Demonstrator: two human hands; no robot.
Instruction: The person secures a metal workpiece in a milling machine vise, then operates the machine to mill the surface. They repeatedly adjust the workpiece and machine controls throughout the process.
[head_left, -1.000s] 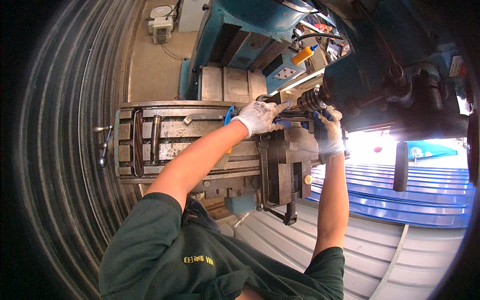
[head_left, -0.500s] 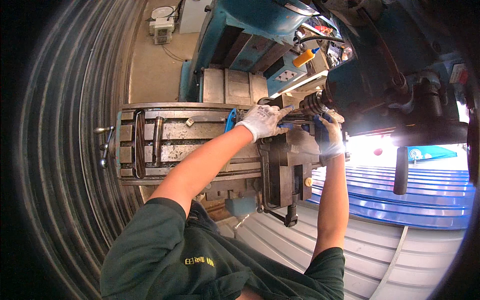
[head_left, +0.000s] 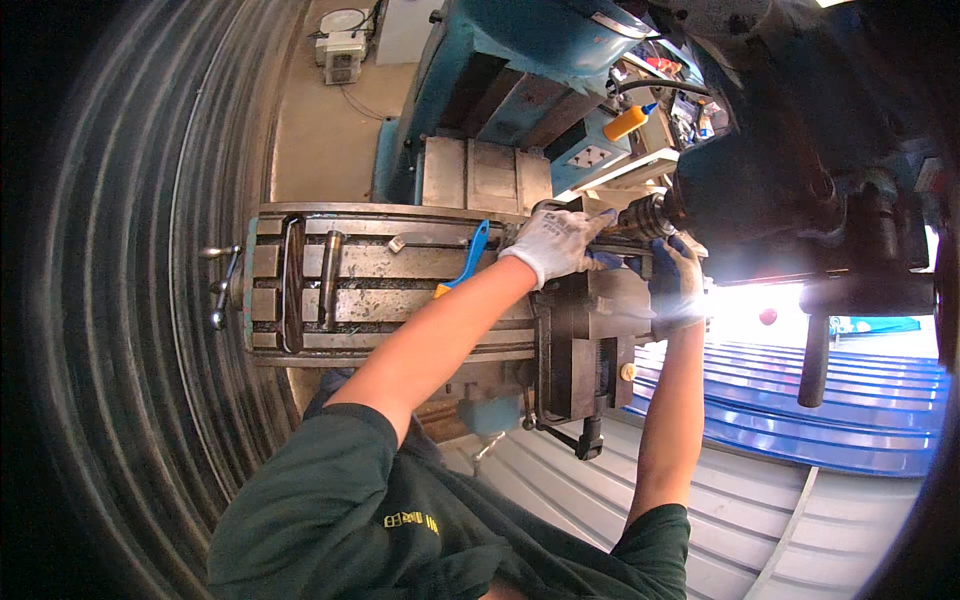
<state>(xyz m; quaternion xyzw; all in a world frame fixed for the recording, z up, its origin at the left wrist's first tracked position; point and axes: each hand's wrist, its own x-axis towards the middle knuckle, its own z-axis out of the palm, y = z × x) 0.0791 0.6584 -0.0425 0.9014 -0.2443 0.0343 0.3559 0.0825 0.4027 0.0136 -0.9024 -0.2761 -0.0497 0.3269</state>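
Note:
Both my hands wear white work gloves with blue fingertips. At the left end of a dark metal workpiece (head_left: 628, 250), my left hand (head_left: 556, 244) has its index finger and thumb around the piece. My right hand (head_left: 680, 282) closes on the other end, its fingertips pointing up; part of the grip is hidden. The workpiece lies over the jaws of a machine vise (head_left: 590, 306) bolted on the milling machine's table (head_left: 375, 262). Just beyond the fingers is the spindle nose (head_left: 645, 215) with a cutter holder. A brush with a blue handle (head_left: 474, 255) lies by my left wrist.
A long drill bit (head_left: 292, 285) and a metal rod (head_left: 331, 280) lie on the slotted table. A crank handle (head_left: 226, 287) projects at its left end. The dark machine head (head_left: 790, 190) overhangs on the right. A yellow bottle (head_left: 628, 122) stands behind.
The whole view has shifted, so the machine sits slightly further right. More of the blue-handled brush shows. My hands stay at the workpiece, with only slight finger movement.

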